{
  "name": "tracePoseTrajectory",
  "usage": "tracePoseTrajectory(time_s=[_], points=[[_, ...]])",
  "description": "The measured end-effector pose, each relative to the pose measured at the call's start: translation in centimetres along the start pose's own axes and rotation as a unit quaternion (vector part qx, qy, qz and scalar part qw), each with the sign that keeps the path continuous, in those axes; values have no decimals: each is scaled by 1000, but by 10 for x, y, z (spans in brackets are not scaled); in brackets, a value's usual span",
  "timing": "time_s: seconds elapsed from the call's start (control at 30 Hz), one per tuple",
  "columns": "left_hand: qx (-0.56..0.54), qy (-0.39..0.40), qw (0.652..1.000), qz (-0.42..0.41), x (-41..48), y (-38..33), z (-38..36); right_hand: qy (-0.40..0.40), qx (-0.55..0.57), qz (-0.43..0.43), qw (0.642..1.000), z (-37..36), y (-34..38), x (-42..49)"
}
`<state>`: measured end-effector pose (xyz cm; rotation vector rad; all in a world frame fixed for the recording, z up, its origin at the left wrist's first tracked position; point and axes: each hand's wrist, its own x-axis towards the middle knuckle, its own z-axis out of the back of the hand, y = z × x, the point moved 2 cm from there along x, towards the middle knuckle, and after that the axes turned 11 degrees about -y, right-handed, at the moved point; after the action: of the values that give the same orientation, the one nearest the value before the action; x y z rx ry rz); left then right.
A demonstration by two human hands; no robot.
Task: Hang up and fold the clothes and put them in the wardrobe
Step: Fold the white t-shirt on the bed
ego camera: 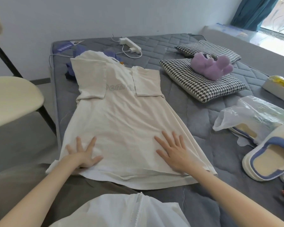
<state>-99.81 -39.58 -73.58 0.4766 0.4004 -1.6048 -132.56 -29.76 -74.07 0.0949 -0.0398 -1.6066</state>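
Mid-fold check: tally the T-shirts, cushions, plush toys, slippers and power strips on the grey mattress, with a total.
White short-sleeved T-shirt: 1
Black-and-white houndstooth cushions: 2
Purple plush toy: 1
Cream-and-blue slippers, one partly under a plastic bag: 2
White power strip: 1
Total: 7

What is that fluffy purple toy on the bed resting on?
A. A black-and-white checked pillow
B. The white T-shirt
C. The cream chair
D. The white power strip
A: the purple plush toy lies on top of the nearer black-and-white checked pillow, well to the right of the white T-shirt that both hands press flat on the mattress.
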Motion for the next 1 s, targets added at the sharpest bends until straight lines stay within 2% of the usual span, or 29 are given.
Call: tracePoseTrajectory(time_s=[0.13, 0.23, 0.3, 0.47, 0.57, 0.7, 0.83, 1.0], points=[[-29, 12, 999, 33, 1, 1, 18, -82, -39, -60, 994, 9, 17, 16], [-94, -60, 994, 12, 9, -13, 37, -136, -9, -39, 990, 22, 41, 44], [-98, -113, 988, -22, 15, -26, 45, -159, 28, -13, 987, 26, 58, 66], [-106, -232, 960, -112, 37, -66, 52, -146, 85, 32, 985, 19, 104, 123], [-110, -254, 952, -127, 58, -80, 47, -117, 103, 36, 987, 8, 121, 154], [-138, -252, 951, -110, 91, -78, 42, -82, 102, 32, 991, -10, 117, 183], [-132, -358, 922, -70, 113, -44, 39, -80, 66, 31, 994, -19, 80, 188], [-163, -409, 898, 17, 135, -18, 46, -113, 23, -83, 990, -12, 18, 202]])
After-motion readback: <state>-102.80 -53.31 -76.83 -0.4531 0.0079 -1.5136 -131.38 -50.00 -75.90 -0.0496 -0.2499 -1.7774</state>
